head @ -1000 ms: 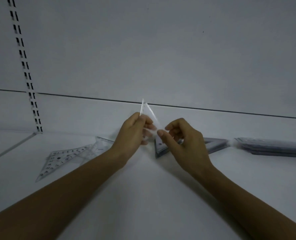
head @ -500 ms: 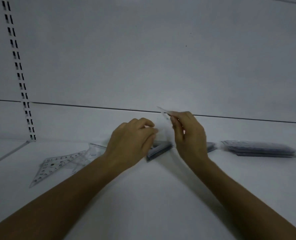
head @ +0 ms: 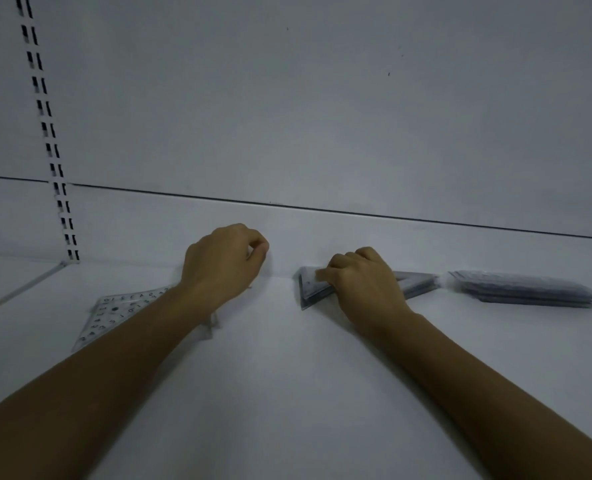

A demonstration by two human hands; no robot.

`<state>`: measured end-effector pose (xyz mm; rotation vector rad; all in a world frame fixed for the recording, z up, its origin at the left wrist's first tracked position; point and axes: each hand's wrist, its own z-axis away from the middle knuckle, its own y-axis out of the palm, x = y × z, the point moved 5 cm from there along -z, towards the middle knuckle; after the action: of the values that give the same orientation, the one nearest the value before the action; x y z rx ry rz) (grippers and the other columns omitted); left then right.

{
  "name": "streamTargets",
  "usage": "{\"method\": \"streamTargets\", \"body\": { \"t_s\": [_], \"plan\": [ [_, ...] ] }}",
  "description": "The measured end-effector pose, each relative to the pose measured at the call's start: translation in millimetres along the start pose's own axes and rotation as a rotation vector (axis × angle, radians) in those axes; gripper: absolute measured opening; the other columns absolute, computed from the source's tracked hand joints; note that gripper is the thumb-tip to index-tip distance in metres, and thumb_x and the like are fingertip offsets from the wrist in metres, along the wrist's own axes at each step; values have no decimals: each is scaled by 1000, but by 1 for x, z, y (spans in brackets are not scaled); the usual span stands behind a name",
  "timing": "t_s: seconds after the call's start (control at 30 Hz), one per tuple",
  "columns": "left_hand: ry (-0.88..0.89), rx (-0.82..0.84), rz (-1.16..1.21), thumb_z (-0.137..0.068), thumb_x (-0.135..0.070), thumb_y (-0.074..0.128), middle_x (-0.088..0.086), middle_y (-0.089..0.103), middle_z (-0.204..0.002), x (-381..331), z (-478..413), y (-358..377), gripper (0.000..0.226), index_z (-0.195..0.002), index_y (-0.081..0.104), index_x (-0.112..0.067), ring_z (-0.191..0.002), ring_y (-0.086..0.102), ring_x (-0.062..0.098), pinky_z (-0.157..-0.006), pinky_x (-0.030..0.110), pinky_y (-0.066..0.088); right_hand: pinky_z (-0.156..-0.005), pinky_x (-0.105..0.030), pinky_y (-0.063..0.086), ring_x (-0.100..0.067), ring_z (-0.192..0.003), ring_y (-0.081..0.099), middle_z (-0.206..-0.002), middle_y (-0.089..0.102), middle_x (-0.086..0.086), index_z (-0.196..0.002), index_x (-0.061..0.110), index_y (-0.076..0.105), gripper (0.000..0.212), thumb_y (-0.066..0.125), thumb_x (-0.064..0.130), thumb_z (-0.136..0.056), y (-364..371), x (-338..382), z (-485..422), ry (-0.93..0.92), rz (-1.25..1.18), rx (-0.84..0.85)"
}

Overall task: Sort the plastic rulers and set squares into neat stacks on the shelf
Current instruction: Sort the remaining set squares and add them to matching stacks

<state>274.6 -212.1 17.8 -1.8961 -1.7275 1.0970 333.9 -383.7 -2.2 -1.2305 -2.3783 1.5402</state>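
Here the right hand (head: 363, 284) curls its fingers round the set-square stack (head: 310, 289) at the back of the shelf (head: 287, 375), while the loose set squares (head: 114, 315) lie flat beneath the left forearm, long edge slanting near-left to far-right, nearest the left hand (head: 223, 261), curled on nothing visible.

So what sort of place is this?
Probably shop or stockroom shelving: a white shelf, a slotted upright for brackets on the back wall, and a stack of set squares laid out on it.
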Motion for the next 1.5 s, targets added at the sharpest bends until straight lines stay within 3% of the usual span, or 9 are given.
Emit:
{"method": "streamTargets", "body": {
  "t_s": [0.27,0.4,0.53,0.63,0.77,0.83,1.0,1.33,1.5],
  "plan": [
    [-2,62,21,-95,-32,46,-2,63,-109,-6,1,6,24,-103,67,-23,-93,60,22,-73,30,43,-90,-32,33,-25,-99,59,-112,65,-3,-116,22,65,41,49,0,-86,-12,1,3,89,-154,83],
    [-181,117,220,-93,-31,48,-2,66,-112,5,-18,-13,22,-101,68,-26,-100,60,23,-83,32,47,-82,-33,46,-21,-100,61,-113,66,0,-109,23,68,40,47,-1,-86,-61,10,-13,175,-289,19],
    [-68,230,85,-94,-37,46,-1,64,-115,30,-34,-50,26,-109,64,-26,-103,58,22,-88,36,47,-80,-33,50,-17,-99,61,-110,68,6,-102,27,69,34,42,9,-92,-87,53,-39,207,-465,-43],
    [25,354,50,-94,-44,45,1,61,-121,58,-16,-68,35,-120,57,-24,-105,56,19,-94,39,46,-80,-30,45,-20,-103,58,-121,61,2,-112,26,63,25,48,21,-93,-54,88,-64,239,-436,216],
    [177,682,-10,-75,-80,31,2,50,-134,104,41,-62,84,-134,43,-22,-122,48,24,-102,40,39,-95,-36,37,-27,-118,49,-135,50,-8,-133,14,45,58,47,54,-91,-4,126,-83,276,-390,673],
    [266,789,-32,-70,-86,21,0,50,-136,120,65,-57,93,-134,44,-23,-123,47,22,-103,41,39,-94,-36,36,-28,-115,50,-131,54,-10,-129,11,50,59,43,56,-91,-1,135,-86,286,-330,713],
    [318,606,112,-77,-70,32,-1,59,-118,132,63,-53,67,-125,52,-28,-106,53,18,-91,42,45,-94,-35,39,-28,-113,52,-129,54,-11,-126,8,54,47,40,42,-97,-6,149,-84,391,-336,678],
    [224,337,491,-82,-34,67,-6,52,-111,142,47,-55,53,-130,45,-28,-81,48,10,-75,25,39,-79,-35,49,-25,-88,62,-102,67,-6,-100,16,64,36,34,36,-99,-2,153,-75,572,-173,220],
    [226,344,537,-86,-36,60,-8,57,-102,134,52,-58,31,-116,55,-28,-78,52,10,-73,27,42,-69,-33,48,-19,-77,62,-86,68,-4,-90,9,61,26,46,28,-98,-39,147,-67,730,-482,-348]
  ]
}}
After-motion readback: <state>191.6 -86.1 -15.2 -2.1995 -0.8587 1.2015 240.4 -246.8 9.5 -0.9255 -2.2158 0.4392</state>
